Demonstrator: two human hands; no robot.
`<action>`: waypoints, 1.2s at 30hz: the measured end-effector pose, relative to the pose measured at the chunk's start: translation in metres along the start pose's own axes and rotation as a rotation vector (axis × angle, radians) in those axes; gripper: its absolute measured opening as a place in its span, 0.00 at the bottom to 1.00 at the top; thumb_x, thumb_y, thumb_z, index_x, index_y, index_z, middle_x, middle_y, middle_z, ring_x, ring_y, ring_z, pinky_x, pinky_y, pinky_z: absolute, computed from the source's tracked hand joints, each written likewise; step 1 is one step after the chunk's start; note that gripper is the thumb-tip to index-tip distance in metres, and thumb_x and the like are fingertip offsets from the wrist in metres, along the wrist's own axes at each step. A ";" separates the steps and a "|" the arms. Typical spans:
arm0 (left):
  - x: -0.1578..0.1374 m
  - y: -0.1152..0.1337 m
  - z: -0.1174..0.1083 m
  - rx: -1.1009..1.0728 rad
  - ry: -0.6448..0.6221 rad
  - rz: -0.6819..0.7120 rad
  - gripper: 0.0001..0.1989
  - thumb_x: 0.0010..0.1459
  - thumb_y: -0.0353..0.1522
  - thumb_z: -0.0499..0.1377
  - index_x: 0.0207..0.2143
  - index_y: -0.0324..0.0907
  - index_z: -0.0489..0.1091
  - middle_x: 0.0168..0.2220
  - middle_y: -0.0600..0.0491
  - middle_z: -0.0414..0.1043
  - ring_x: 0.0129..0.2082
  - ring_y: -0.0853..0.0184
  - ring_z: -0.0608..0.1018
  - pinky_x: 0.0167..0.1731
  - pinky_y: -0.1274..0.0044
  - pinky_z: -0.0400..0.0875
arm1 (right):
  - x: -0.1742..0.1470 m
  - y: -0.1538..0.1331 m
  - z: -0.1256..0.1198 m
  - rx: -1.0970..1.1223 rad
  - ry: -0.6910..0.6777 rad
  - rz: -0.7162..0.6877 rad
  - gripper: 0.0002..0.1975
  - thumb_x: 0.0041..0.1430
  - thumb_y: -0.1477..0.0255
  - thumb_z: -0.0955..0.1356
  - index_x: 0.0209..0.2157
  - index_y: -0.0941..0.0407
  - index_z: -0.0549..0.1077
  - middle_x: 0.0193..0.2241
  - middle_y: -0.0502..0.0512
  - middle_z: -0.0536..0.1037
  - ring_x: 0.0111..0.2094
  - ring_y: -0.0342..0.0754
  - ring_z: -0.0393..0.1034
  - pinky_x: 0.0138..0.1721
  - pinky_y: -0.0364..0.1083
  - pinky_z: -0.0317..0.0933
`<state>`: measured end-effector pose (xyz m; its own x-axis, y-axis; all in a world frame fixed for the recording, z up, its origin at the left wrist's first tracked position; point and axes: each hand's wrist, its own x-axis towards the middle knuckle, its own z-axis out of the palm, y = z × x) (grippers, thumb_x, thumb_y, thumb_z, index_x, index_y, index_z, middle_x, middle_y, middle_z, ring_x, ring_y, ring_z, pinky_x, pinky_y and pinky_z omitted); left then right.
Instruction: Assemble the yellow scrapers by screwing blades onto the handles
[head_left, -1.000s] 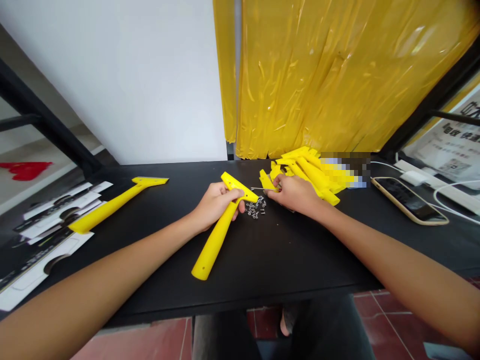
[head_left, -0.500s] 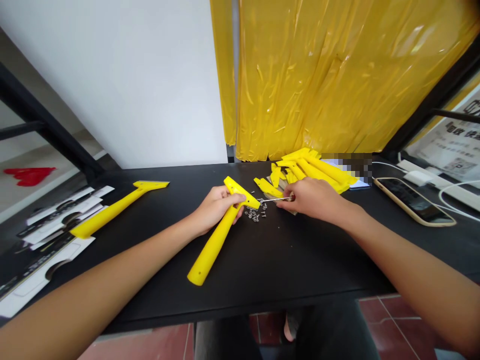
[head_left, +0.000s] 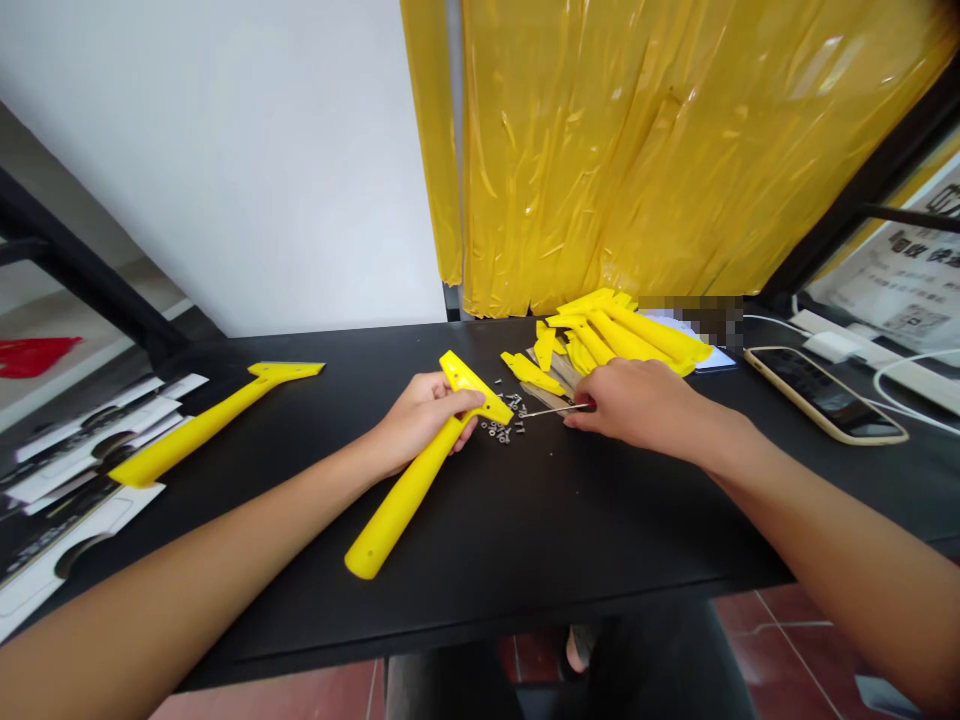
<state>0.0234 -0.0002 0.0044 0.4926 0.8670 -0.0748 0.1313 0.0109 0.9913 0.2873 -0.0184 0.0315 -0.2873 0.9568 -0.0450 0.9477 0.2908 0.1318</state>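
My left hand (head_left: pixel 435 420) is closed round the head of a yellow scraper (head_left: pixel 401 500), whose handle slants down toward the table's front edge. Small holes show on the scraper's head. In my right hand (head_left: pixel 630 400) is a screwdriver (head_left: pixel 553 411), its thin metal shaft pointing left toward the loose screws; its handle is mostly hidden by my fingers. The small pile of screws and nuts (head_left: pixel 499 430) lies between my hands. Behind my right hand are several yellow scraper handles (head_left: pixel 649 335) and loose yellow head plates (head_left: pixel 531 373).
Another yellow scraper (head_left: pixel 202 420) rests partly on white and black cards (head_left: pixel 97 530) at the left. A phone (head_left: pixel 821 393) and white cables (head_left: pixel 911 385) lie at the right on the black table (head_left: pixel 480 570). Yellow plastic sheeting (head_left: pixel 600 150) hangs behind.
The screwdriver tip has moved away from the scraper's head and down to the screws. The camera view has shifted slightly; my left hand still holds the scraper.
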 end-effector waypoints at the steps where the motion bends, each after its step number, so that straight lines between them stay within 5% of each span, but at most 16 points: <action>1: 0.000 0.000 0.000 0.003 0.000 0.002 0.17 0.60 0.36 0.61 0.20 0.38 0.67 0.17 0.53 0.68 0.15 0.72 0.70 0.18 0.80 0.65 | 0.001 0.000 0.001 0.011 -0.005 -0.011 0.14 0.59 0.58 0.70 0.34 0.53 0.81 0.34 0.60 0.82 0.35 0.59 0.76 0.29 0.49 0.57; 27: -0.001 0.002 0.002 -0.008 0.036 -0.014 0.13 0.59 0.37 0.62 0.26 0.39 0.68 0.17 0.54 0.68 0.16 0.71 0.70 0.17 0.79 0.65 | -0.001 -0.016 0.003 -0.061 0.113 -0.009 0.12 0.58 0.70 0.65 0.32 0.58 0.80 0.31 0.65 0.81 0.33 0.59 0.76 0.27 0.49 0.54; 32: -0.002 0.005 0.002 -0.060 0.051 -0.042 0.12 0.59 0.37 0.63 0.27 0.39 0.66 0.19 0.54 0.69 0.17 0.70 0.71 0.16 0.80 0.64 | 0.005 -0.001 -0.002 0.156 0.120 -0.020 0.11 0.59 0.68 0.66 0.29 0.55 0.79 0.29 0.57 0.80 0.29 0.51 0.71 0.26 0.47 0.49; 36: -0.003 0.006 0.003 -0.066 0.048 -0.057 0.12 0.59 0.36 0.63 0.28 0.39 0.66 0.19 0.55 0.70 0.17 0.71 0.72 0.15 0.81 0.64 | 0.009 0.010 -0.010 0.646 0.089 -0.122 0.18 0.62 0.60 0.67 0.24 0.56 0.74 0.22 0.50 0.72 0.23 0.43 0.61 0.25 0.45 0.49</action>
<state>0.0251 -0.0036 0.0100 0.4436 0.8871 -0.1273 0.1001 0.0921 0.9907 0.2931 -0.0072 0.0419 -0.3823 0.9218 0.0639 0.7922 0.3626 -0.4909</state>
